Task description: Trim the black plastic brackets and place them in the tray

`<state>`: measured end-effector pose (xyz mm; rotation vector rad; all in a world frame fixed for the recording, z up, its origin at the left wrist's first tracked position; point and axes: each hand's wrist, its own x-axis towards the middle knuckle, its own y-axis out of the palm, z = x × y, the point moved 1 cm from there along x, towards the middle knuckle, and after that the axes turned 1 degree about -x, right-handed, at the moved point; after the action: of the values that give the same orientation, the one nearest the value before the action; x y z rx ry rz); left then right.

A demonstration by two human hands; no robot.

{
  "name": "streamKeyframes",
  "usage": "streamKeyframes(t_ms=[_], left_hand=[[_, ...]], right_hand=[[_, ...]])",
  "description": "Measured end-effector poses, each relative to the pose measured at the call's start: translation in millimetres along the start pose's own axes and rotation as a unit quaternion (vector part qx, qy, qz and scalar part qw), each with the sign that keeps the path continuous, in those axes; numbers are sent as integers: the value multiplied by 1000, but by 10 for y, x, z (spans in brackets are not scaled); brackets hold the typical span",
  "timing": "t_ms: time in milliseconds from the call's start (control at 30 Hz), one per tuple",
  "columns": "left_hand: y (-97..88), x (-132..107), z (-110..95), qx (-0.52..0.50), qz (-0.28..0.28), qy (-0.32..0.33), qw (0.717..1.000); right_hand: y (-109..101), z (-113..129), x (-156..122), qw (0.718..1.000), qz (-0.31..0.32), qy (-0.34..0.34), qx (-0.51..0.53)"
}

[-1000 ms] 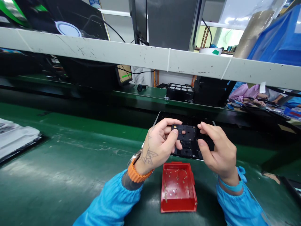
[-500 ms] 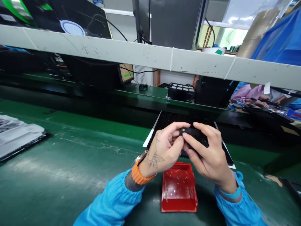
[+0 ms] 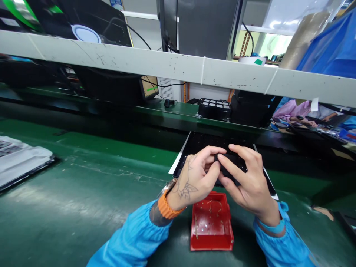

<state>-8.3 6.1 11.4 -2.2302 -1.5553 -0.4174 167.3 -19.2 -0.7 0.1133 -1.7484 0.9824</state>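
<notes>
Green bench mat [image 3: 83, 193], factory line. Small black part [image 3: 233, 164] sits over the black tray [image 3: 194, 142], pinched from both sides: left hand [image 3: 194, 178] closed on its 9 o'clock end, right hand [image 3: 247, 181] closed on top and the 3 o'clock end. Best approach imo: grip by the edges, keep it level, stay over the tray. Red box [image 3: 211, 226] w/ scraps at 6 o'clock, near the wrists. No writing legible anywhere.
</notes>
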Motion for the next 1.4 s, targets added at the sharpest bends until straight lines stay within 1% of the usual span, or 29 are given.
streamKeyframes(t_ms=[200, 467, 667, 800, 933, 1067, 1200, 1300, 1400], left_hand=[[-3, 29, 0, -2, -4, -28, 1000], [-25, 33, 10, 1, -22, -43, 999], [-23, 47, 4, -49, -22, -57, 997], [-22, 50, -4, -60, -26, -66, 996], [-28, 60, -3, -86, -13, -76, 993], [-35, 84, 30, -131, 12, -108, 985], [-33, 98, 56, -159, 19, -121, 980], [-33, 97, 55, -159, 14, -117, 980], [-41, 96, 39, -155, 8, -119, 981]], right_hand=[[-27, -17, 10, 1000, -8, 2, 11], [-93, -49, 17, 999, -28, 19, 39], [-81, -55, 15, 998, -15, 18, 61], [-85, -54, 15, 996, -15, 23, 80], [-89, -50, 16, 995, -14, 25, 95], [-82, -44, 20, 995, -15, 27, 91], [-77, -43, 26, 996, -12, 37, 85], [-82, -57, 9, 993, -21, 65, 93], [-80, -90, -36, 982, -29, 149, 115]])
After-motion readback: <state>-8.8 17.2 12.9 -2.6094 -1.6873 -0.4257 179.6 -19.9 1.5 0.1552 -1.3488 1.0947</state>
